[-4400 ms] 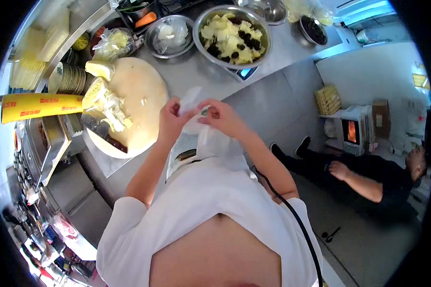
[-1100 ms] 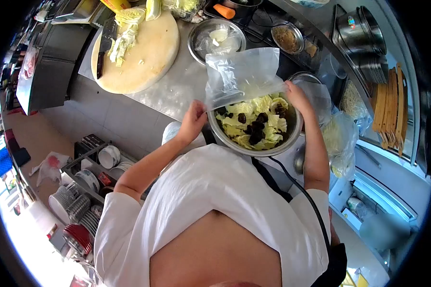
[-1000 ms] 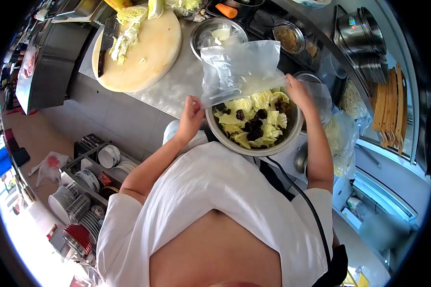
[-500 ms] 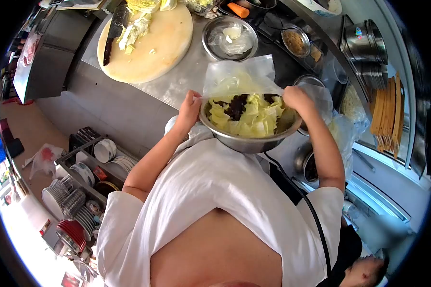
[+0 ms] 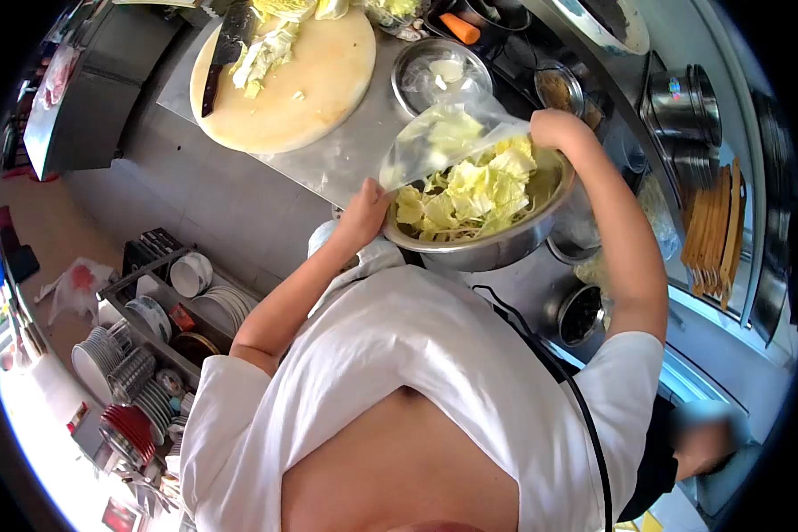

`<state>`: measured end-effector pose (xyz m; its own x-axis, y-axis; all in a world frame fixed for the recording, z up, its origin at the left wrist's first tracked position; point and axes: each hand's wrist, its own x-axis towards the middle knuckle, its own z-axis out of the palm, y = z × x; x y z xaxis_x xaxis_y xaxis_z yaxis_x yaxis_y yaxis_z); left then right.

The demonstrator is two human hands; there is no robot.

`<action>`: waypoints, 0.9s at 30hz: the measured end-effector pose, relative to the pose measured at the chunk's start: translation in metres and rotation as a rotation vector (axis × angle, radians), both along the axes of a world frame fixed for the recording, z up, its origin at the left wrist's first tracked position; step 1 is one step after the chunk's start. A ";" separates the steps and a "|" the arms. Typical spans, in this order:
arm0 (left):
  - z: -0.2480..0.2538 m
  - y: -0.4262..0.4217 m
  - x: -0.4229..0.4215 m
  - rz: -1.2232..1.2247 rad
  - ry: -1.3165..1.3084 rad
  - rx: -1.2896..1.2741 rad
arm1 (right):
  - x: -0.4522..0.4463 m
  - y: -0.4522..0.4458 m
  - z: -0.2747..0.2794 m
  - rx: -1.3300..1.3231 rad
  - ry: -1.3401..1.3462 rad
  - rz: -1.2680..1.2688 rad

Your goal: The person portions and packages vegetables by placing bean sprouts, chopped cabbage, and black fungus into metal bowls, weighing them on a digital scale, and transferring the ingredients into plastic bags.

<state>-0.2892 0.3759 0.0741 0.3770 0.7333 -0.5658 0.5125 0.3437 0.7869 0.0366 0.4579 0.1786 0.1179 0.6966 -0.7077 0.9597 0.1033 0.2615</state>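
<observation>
My left hand (image 5: 365, 213) is closed on one side of a clear plastic bag (image 5: 417, 149), beside the left rim of a steel bowl (image 5: 496, 252). With closed fingers my right hand (image 5: 559, 131) grips the bag's other side, above the bowl's far right rim. The bag's mouth hangs over the bowl. Pale yellow-green cabbage leaves (image 5: 479, 191) are heaped in the bowl, and more show through the bag. Thin pale strands lie under the leaves near the front rim.
Ahead left, a round cutting board (image 5: 328, 84) carries cut cabbage and a cleaver (image 5: 232, 40). A steel dish (image 5: 403, 84) holding a plastic bag stands behind the bowl. A carrot (image 5: 460, 28) lies farther back. Dishes (image 5: 222, 306) fill a rack at left; another person (image 5: 696, 443) is at lower right.
The bag has tilted, its right side lifted by my right hand. Cabbage leaves now pile higher in the bowl, and the dark pieces seen among them are mostly covered.
</observation>
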 end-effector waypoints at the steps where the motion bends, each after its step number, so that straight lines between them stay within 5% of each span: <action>1: -0.004 0.001 -0.004 0.004 -0.014 -0.074 | -0.009 0.005 0.001 -0.068 -0.034 0.052; 6: -0.008 0.000 -0.022 0.090 -0.073 -0.016 | -0.050 0.062 0.015 0.043 -0.001 0.084; 10: -0.052 -0.019 -0.041 -0.010 -0.082 0.217 | -0.067 0.091 -0.036 -0.255 -0.173 0.329; 12: -0.014 -0.012 -0.042 0.104 -0.063 -0.035 | -0.084 0.108 -0.033 -0.217 -0.110 0.330; 15: 0.010 -0.003 -0.049 0.143 -0.060 -0.016 | -0.124 0.130 -0.003 -0.173 -0.073 0.316; 22: -0.045 -0.010 -0.066 0.288 -0.158 -0.146 | -0.139 0.140 -0.033 -0.236 -0.115 0.400; 25: -0.018 0.004 -0.075 0.267 -0.078 0.017 | -0.144 0.164 -0.040 -0.239 -0.083 0.386; 26: -0.037 -0.004 -0.074 0.276 -0.144 0.304 | -0.145 0.160 -0.041 -0.253 -0.081 0.374; 27: -0.034 -0.006 -0.075 0.300 -0.173 0.123 | -0.147 0.151 -0.040 -0.263 -0.081 0.360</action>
